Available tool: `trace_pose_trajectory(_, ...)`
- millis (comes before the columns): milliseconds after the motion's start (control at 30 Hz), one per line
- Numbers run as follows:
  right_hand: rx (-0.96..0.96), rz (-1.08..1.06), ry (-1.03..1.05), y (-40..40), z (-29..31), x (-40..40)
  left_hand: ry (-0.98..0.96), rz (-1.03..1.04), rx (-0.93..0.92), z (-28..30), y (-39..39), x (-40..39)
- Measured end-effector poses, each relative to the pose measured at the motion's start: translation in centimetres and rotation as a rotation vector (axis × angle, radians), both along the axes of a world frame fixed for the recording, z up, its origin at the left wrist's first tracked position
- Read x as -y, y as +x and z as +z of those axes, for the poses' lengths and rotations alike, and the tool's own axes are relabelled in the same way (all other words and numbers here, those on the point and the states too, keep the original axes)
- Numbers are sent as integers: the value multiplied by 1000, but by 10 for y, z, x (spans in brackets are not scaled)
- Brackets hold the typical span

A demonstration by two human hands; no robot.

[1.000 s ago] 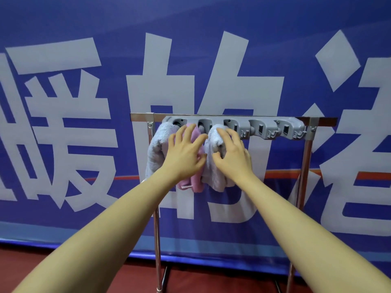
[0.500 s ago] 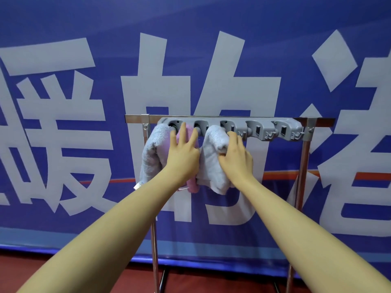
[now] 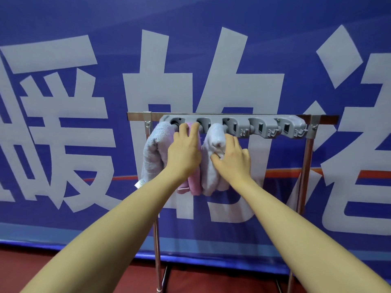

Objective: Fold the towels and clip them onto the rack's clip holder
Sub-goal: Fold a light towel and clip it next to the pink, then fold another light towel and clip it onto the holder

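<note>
A blue banner [image 3: 63, 22] filled the whole back wall, printed with very large white Chinese characters, of which one, 的 [image 3: 203, 123], could be read in full behind the rack, with an orange stripe [image 3: 338, 173] running across it low down. Below the banner lay a red-brown floor [image 3: 42, 269]. One chrome rack [image 3: 304, 182] stood before the banner, with two uprights and one top bar. On that bar was fixed one grey clip holder [image 3: 264, 127] showing five clip stations in a row. Three folded towels hung side by side from its leftmost stations: one grey towel [image 3: 153, 151] at the far left with a small white tag [image 3: 139, 183] at its lower edge, its print too small to read; one pink towel [image 3: 194, 182] in the middle; and one pale grey towel [image 3: 211, 166] on the right. Two bare forearms reached in from below. The left hand [image 3: 185, 153] lay over the pink towel, fingers straight and pressing its top at the second station. The right hand [image 3: 232, 158] gripped the pale grey towel, fingers and thumb curled into a fold just below the third station.
</note>
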State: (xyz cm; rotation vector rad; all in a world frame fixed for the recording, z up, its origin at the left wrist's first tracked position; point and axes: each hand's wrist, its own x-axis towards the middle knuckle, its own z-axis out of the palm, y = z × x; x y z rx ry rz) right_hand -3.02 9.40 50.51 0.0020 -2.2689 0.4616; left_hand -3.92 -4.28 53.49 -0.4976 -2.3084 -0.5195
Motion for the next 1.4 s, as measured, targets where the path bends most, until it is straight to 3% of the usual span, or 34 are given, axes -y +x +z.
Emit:
trace_pose_trajectory(133,15,135,-191,5,2,8,41,-32,30,2,2,5)
trace_pose_trajectory(267,48,81,-159,10,0,5,-65,16,21,3,3,9)
trace_pose_trajectory(467,-128,19,-166,44,-25,11,-181,-40,-196,-21,26,16)
trace_pose_trajectory(600,-50,55,-166,80,-58,9,-219,-85,-214,-55,62,20)
trace_pose_trajectory(933,408,85,-127,128,-202,0,-221,-92,324,-222,103,26)
trace_pose_trajectory(1400,1059,118,-150,76,-453,4,-456,-74,945,-479,46,31)
